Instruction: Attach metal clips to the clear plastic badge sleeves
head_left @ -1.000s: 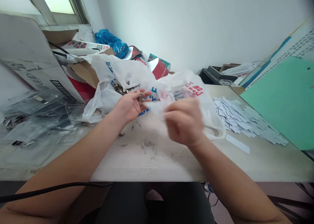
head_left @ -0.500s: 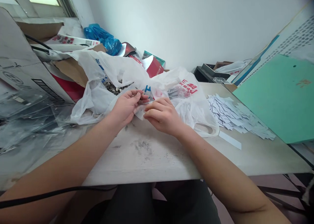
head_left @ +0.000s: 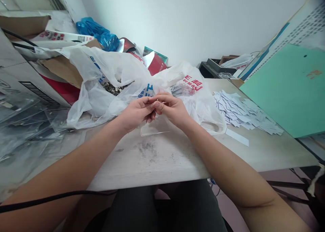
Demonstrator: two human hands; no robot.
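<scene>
My left hand (head_left: 138,113) and my right hand (head_left: 172,110) meet above the middle of the table, fingertips touching. Both are closed in a pinch round something tiny, of which only a small pale tip shows between the fingers. Under them lies a clear plastic piece (head_left: 152,130), flat like a sleeve or sheet, partly hidden by the hands. Just behind my left hand, an open white plastic bag (head_left: 99,101) holds a heap of small dark and silvery metal pieces (head_left: 115,88). A second white bag (head_left: 198,113) with red print lies behind my right hand, thin greyish pieces showing inside.
White paper slips (head_left: 233,110) are heaped on the right, with a single strip (head_left: 237,137) in front. Clear plastic sleeves (head_left: 22,123) pile up at the left beside a cardboard box (head_left: 27,78). A green board (head_left: 286,93) leans at the right. Dark specks mark the table (head_left: 122,167).
My right hand has come up against my left, and their fingertips now meet. The clear plastic piece now shows beneath them. The view has shifted slightly.
</scene>
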